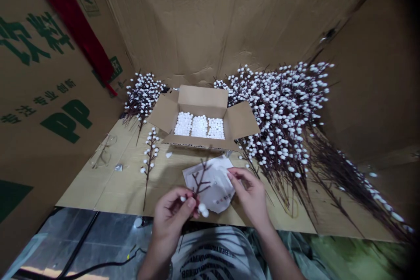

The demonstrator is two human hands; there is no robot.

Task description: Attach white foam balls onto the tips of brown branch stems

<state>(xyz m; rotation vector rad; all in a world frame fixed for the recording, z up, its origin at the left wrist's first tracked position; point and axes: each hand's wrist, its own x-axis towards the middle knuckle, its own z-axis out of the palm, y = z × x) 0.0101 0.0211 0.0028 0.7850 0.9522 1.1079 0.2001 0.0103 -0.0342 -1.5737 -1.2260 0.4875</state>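
The left hand [172, 210] is gripping a brown twig [198, 184] between thumb and fingers, above the near edge of the desk [118, 188], left of its middle. The right hand [252, 192] is hovering to the right of the twig, its thumb and forefinger coming close together beside the corner of a printed sheet [219, 181]; whether they are pinching the sheet or something small, I cannot tell. From the right hand, the twig is lying to the left, its long axis pointing away from the near edge towards the open box [203, 96] and leaning slightly right. The left hand is the nearer one, since it is holding the stem.

The twig is looking dark and thin, with short side branches forking out bare at its upper end, while a few white balls [203, 209] are showing low down by the fingers. More white balls [199, 127] are filling the box in three blocks.
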